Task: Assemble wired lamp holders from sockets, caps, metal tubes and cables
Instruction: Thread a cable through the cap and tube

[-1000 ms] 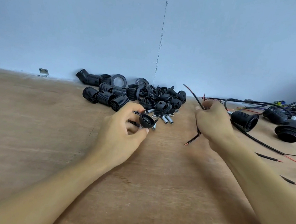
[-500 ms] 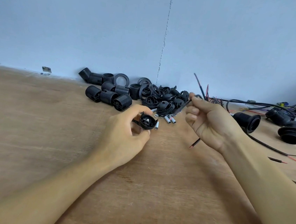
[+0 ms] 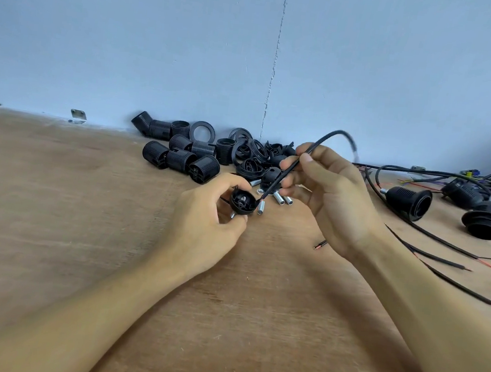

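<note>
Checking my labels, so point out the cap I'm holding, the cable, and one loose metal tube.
cap [image 3: 242, 202]: head view, open inner face.
cable [image 3: 321, 141]: head view, raised black arc.
metal tube [image 3: 279, 198]: head view, middle of its barrel.

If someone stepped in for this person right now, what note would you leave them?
Left hand grips a black cap. Right hand pinches a black cable, its tip beside the cap, not yet threaded.
Loose metal tubes and the socket pile lie behind on the table.
Done: wired holders at right.
Left: thread the cable, add a socket.
</note>
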Tool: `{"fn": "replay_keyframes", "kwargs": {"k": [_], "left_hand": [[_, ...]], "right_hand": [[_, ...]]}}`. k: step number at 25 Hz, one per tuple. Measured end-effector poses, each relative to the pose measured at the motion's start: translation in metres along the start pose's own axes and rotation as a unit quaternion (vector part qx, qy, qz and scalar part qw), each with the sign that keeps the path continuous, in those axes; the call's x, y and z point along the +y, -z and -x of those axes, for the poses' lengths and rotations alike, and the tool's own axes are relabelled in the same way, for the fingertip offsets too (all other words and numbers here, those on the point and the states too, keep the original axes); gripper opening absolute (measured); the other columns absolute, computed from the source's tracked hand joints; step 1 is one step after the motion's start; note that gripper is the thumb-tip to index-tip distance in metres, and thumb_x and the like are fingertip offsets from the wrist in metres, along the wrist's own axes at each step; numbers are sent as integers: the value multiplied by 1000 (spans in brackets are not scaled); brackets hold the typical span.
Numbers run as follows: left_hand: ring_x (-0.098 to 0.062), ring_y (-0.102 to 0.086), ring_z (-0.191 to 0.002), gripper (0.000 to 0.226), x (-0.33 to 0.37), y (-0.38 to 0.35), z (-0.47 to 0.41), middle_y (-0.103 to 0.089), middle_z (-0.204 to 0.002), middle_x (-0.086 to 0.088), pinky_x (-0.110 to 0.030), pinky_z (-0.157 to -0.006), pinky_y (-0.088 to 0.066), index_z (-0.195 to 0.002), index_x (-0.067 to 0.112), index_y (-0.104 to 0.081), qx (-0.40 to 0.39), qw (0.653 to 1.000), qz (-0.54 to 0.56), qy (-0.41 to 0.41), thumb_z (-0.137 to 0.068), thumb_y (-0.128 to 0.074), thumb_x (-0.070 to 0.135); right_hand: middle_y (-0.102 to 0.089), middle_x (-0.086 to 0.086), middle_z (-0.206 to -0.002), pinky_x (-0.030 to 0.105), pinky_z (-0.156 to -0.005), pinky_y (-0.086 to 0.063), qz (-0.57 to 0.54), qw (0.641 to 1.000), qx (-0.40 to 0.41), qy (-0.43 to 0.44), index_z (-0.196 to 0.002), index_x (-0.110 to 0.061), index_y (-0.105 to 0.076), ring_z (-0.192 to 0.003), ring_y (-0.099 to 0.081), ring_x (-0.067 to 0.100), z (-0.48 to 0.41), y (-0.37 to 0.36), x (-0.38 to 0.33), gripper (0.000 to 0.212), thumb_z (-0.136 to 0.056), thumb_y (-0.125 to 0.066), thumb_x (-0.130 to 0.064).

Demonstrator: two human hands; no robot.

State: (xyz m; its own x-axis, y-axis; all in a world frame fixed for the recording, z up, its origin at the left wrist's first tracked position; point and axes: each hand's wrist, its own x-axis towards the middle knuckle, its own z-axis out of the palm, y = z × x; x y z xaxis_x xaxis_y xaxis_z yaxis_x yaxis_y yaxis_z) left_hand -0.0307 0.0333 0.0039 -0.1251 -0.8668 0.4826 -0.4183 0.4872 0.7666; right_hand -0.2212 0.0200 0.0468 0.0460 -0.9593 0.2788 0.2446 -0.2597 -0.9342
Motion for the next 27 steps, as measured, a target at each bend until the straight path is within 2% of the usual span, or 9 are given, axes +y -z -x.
{"fn": "replay_keyframes", "kwargs": {"k": [9,12,15,20,27], "left_hand": [[1,-65,-73,48,-3,-2,-1,-69,-84,28,-6,-66,-43,-92,44,-65,21,1000,-19,-2,-78,-74,-2],[-2,-66,-73,47,-3,-2,-1,-70,-84,24,-6,-64,-43,-93,44,-65,20,999,-22,-15,-79,-75,1],[-3,-66,-73,48,-4,-3,0,-70,-86,27,-7,-64,-44,-93,45,-65,24,1000,-11,-15,-79,-76,1],[-6,-67,-74,44,-6,-3,-2,-70,-88,24,-12,-65,-48,-96,42,-67,22,1000,-6,-8,-79,-77,2],[-2,-66,-73,49,-5,-2,-1,-69,-88,29,-8,-64,-45,-94,45,-66,21,1000,-5,-12,-79,-77,0]], "right_hand": [[-71,14,-97,32,-74,-57,-20,999,-24,33,-103,-7,-55,-75,-66,23,3,-5,-4,8,-104,-48,-6],[-72,15,-100,35,-80,-58,24,999,-27,35,-105,-6,-56,-81,-68,24,4,-7,3,9,-105,-47,-6],[-72,15,-100,33,-79,-57,66,997,-26,40,-109,-4,-56,-80,-69,23,4,-8,8,9,-105,-47,-6],[-72,14,-98,34,-79,-57,67,997,-26,42,-105,-7,-58,-80,-68,24,4,-3,5,10,-105,-48,-7],[-73,15,-100,35,-80,-58,57,997,-35,34,-109,-3,-55,-80,-70,24,4,-6,7,9,-105,-48,-7]]}}
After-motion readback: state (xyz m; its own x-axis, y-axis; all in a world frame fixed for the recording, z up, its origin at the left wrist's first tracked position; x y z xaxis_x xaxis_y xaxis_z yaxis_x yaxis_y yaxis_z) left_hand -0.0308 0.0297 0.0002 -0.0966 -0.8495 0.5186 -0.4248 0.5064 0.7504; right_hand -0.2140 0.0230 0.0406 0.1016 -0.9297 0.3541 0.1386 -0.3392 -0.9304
